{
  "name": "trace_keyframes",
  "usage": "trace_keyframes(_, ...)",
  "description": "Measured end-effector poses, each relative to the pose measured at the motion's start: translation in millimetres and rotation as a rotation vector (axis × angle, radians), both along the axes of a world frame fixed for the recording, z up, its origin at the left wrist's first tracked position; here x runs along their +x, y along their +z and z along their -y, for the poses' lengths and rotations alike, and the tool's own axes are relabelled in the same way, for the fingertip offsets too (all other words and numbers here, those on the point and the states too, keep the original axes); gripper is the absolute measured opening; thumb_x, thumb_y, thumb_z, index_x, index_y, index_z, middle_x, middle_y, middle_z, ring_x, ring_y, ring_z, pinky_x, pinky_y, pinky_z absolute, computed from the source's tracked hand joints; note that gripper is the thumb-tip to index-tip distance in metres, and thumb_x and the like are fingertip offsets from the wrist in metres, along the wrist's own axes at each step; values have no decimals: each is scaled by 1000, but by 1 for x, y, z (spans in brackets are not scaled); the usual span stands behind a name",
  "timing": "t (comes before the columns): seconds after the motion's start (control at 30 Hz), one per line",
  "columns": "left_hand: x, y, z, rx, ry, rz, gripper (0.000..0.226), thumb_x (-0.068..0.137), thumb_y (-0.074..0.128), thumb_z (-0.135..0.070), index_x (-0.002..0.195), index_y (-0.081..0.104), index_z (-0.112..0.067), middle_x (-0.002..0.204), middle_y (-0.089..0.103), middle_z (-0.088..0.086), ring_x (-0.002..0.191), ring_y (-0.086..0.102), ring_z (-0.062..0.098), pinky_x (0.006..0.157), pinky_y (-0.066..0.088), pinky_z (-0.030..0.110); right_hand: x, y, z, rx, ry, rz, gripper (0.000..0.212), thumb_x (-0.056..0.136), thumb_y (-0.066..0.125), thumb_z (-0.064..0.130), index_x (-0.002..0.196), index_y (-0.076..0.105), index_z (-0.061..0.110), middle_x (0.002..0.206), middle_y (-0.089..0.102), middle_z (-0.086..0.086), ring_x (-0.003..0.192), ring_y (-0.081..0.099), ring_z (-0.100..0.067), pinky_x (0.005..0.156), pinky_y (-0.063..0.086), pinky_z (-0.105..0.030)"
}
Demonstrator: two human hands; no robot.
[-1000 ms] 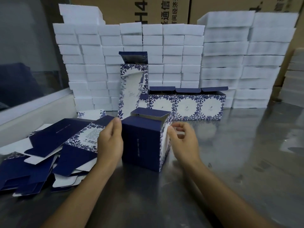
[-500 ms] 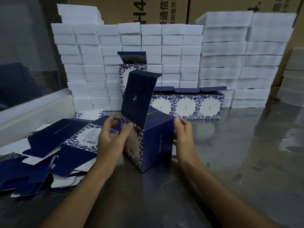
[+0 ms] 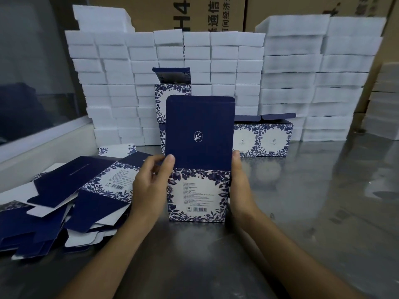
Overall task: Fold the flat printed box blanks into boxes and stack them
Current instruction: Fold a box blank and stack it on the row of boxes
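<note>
Box (image 3: 197, 190) now stands upright on the metal table (image 3: 313, 212), directly between the two hands, barcode panel facing the camera. Half a second back it sat turned corner-on with the navy side toward us; a second back the lid was still down. So it's been rotated square and the navy lid flap (image 3: 199, 131) swung up to full vertical.

Left hand (image 3: 149, 186) grips the box's left edge, thumb curled onto the front at the lid hinge line. Right hand (image 3: 238, 186) lies flat along the right side wall, fingers straight, thumb tip up at the hinge corner (pressing, not wrapped).

Meaning for the task: body looks erected and, I'd judge, the base closed, since it stands on its own. Lid left open like the finished ones.

Finished boxes (image 3: 262, 138) sit beyond the right hand in a row, one more stacked higher (image 3: 172, 91) past the left hand's fingertips. Likely next: carry this one to that group. Flat blanks (image 3: 64, 195) are piled just outboard of the left hand, plenty left. White foam blocks (image 3: 216, 67) wall off the back.
</note>
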State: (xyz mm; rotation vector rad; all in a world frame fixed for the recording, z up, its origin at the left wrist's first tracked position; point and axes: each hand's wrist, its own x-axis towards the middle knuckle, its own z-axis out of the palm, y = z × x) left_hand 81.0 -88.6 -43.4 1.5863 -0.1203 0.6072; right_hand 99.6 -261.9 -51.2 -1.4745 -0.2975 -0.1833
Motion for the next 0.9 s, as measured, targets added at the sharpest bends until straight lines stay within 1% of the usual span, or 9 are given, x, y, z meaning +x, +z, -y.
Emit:
trace_keyframes(0.17, 0, 3, 2, -88, -38, -12, 31, 79, 57, -54, 95, 65, -28, 86, 69, -1, 83, 64, 20, 78, 47, 43, 1, 1, 0, 90, 23, -16, 73, 68, 47, 95, 119, 69, 48, 126, 69, 12, 122, 63, -10, 114, 39, -45)
trace_keyframes(0.3, -2, 0, 7, 21, -50, 43, 38, 82, 52, -56, 117, 56, -42, 85, 62, 14, 82, 60, 36, 80, 51, 49, 0, 1, 0, 57, -85, 23, 77, 72, 57, 81, 137, 52, 39, 126, 67, 17, 118, 63, -5, 109, 45, -44)
trace_keyframes(0.37, -1, -2, 7, 127, -8, 91, 36, 89, 48, -52, 125, 51, -51, 76, 57, -3, 73, 58, 17, 74, 50, 26, -2, 3, 0, 48, -164, 61, 63, 73, 56, 76, 131, 43, 54, 128, 64, 14, 118, 62, -5, 107, 48, -39)
trace_keyframes(0.43, 0, -3, 7, 199, 37, 124, 29, 94, 48, -49, 123, 54, -53, 90, 59, -17, 81, 58, -3, 73, 45, 10, -6, 6, 0, 4, -239, 136, 43, 85, 55, 67, 124, 38, 64, 134, 55, 8, 122, 58, -11, 103, 50, -35)
trace_keyframes(0.57, -3, -2, 8, 367, 151, 203, 21, 98, 47, -45, 117, 54, -45, 109, 49, -16, 98, 53, -9, 81, 37, 1, -11, 8, 0, -239, -450, 368, 26, 103, 52, 36, 128, 55, 40, 139, 38, 6, 124, 48, -5, 104, 46, -37)
trace_keyframes(0.63, -3, -3, 8, 412, 158, 239, 18, 99, 48, -41, 115, 58, -39, 111, 51, -14, 101, 54, -5, 85, 39, 5, -12, 7, -1, -383, -559, 444, 22, 102, 53, 30, 119, 68, 27, 144, 38, -1, 132, 44, -18, 107, 41, -47)
trace_keyframes(0.7, -3, -3, 10, 471, 162, 265, 23, 98, 48, -36, 115, 62, -28, 114, 54, -11, 105, 57, 4, 90, 46, 22, -13, 6, -3, -545, -670, 530, 24, 99, 55, 28, 112, 74, 22, 142, 48, -8, 134, 44, -27, 106, 37, -48)
trace_keyframes(0.8, -4, -3, 13, 509, 180, 305, 26, 97, 50, -30, 114, 65, -18, 120, 58, -7, 107, 60, 15, 87, 52, 39, -14, 6, -6, -729, -740, 687, 24, 98, 57, 30, 110, 76, 22, 128, 63, -1, 126, 53, -27, 99, 38, -47)
trace_keyframes(0.9, -7, -4, 17, 513, 205, 354, 23, 96, 51, -24, 110, 65, -12, 124, 60, -3, 107, 62, 20, 82, 54, 39, -15, 4, -8, -798, -755, 770, 28, 99, 53, 35, 110, 75, 24, 116, 68, 5, 118, 58, -25, 96, 38, -46)
